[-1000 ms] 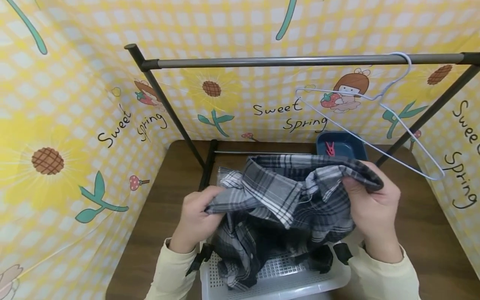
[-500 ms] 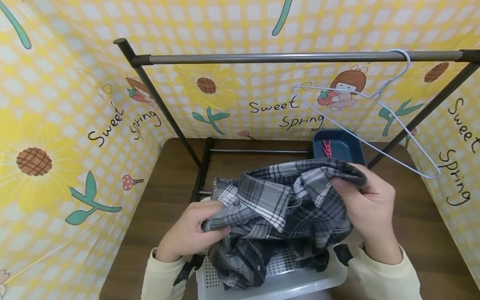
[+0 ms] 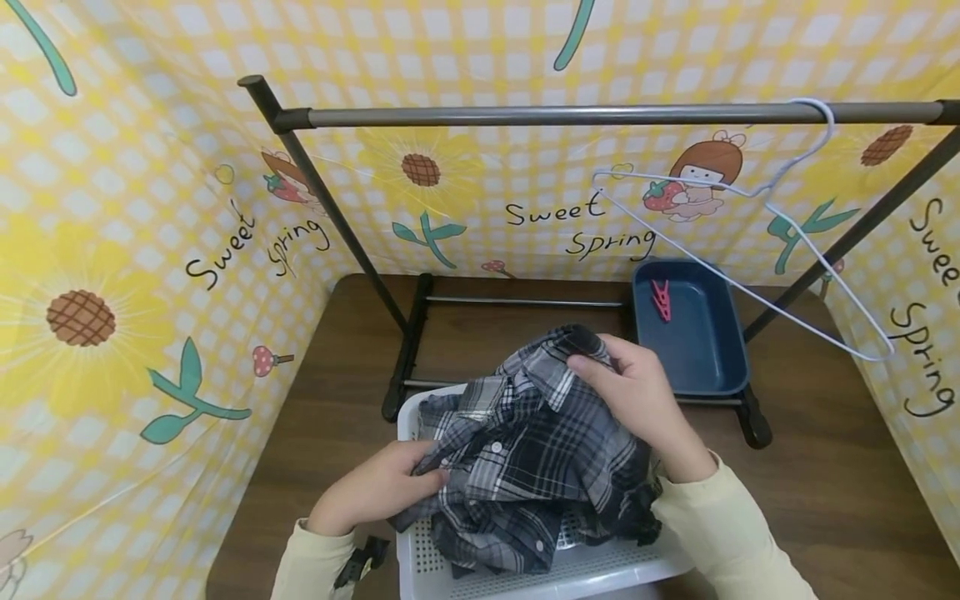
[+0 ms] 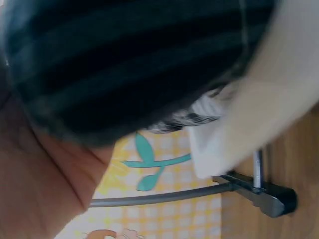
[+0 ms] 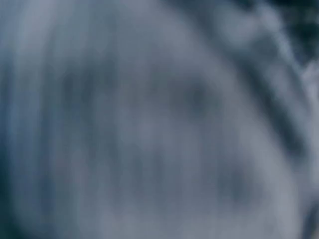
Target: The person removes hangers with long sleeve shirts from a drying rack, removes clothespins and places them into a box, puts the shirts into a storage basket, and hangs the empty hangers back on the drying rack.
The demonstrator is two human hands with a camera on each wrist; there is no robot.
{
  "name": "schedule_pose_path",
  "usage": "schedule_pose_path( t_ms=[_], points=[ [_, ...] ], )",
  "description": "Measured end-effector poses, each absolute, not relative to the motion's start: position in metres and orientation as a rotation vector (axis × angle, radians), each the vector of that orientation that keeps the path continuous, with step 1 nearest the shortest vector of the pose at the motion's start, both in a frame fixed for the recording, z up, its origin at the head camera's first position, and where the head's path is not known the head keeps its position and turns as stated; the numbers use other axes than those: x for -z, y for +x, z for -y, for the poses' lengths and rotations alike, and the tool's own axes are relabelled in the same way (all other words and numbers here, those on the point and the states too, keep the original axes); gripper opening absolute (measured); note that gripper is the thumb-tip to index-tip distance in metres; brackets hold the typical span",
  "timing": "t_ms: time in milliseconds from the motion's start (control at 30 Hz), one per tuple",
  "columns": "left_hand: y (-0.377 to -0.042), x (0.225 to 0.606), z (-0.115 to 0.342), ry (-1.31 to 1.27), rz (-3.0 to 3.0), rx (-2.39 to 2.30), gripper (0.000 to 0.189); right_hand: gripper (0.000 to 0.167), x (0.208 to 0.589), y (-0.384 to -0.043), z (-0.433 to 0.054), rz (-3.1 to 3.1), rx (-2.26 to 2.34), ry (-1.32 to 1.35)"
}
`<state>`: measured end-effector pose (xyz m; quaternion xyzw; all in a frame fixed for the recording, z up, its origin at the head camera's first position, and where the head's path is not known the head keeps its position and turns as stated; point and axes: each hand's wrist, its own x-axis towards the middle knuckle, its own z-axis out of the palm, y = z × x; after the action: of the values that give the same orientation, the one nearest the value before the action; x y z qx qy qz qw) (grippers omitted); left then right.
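A black, grey and white plaid shirt (image 3: 525, 442) with small white buttons lies bunched over a white perforated basket (image 3: 600, 579). On its left edge my left hand (image 3: 382, 483) pinches the cloth between thumb and fingers. Up at the collar my right hand (image 3: 630, 387) grips the fabric, thumb on top. Dark striped cloth (image 4: 124, 64) fills the upper left wrist view, close to the left palm. Blurred grey shirt fabric (image 5: 149, 124) covers nearly all of the right wrist view.
A dark metal rack (image 3: 525, 117) spans the table (image 3: 300, 442) behind the basket. From its bar hangs a pale wire hanger (image 3: 765, 193) at the right. Below it sits a blue tray (image 3: 708, 333) holding a pink clothespin (image 3: 661, 300). Patterned yellow cloth (image 3: 450, 50) surrounds the table.
The right hand has moved left and slightly down with the collar, bringing the hands closer together. The shirt has sunk and bunched over the basket, uncovering more of the blue tray.
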<state>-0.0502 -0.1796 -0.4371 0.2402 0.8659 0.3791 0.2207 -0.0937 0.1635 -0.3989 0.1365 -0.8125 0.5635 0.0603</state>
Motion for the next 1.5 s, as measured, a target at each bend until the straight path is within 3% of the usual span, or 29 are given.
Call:
schedule_pose_path(
  t_ms=[233, 500, 667, 867, 933, 1200, 1333, 1500],
  points=[
    [-0.05, 0.458, 0.174, 0.61, -2.409, -0.885, 0.018, 0.034, 0.423, -0.111, -0.165, 2.872, -1.594, 0.51],
    [-0.037, 0.459, 0.161, 0.591, -2.283, -0.854, 0.031, 0.064, 0.434, -0.107, -0.168, 3.12, -1.34, 0.541],
    [-0.032, 0.451, 0.159, 0.613, -2.295, -0.796, 0.027, 0.063, 0.433, -0.096, -0.176, 3.13, -1.265, 0.537],
    [-0.031, 0.428, 0.163, 0.616, -2.48, -0.689, 0.051, 0.056, 0.413, -0.075, -0.196, 3.039, -1.151, 0.455],
    [-0.033, 0.421, 0.161, 0.633, -2.541, -0.645, 0.05, 0.055, 0.406, -0.066, -0.201, 3.029, -1.059, 0.456],
    [-0.041, 0.422, 0.117, 0.985, -2.535, -0.2, 0.069, 0.066, 0.411, -0.021, -0.194, 3.15, -0.446, 0.36],
    [-0.04, 0.437, 0.09, 0.885, -2.398, -0.048, 0.088, 0.077, 0.428, -0.014, -0.185, 3.238, -0.608, 0.456],
    [-0.046, 0.469, 0.068, 0.8, -2.272, 0.025, 0.096, 0.095, 0.445, -0.023, -0.173, 3.451, -1.003, 0.658]
  ],
)
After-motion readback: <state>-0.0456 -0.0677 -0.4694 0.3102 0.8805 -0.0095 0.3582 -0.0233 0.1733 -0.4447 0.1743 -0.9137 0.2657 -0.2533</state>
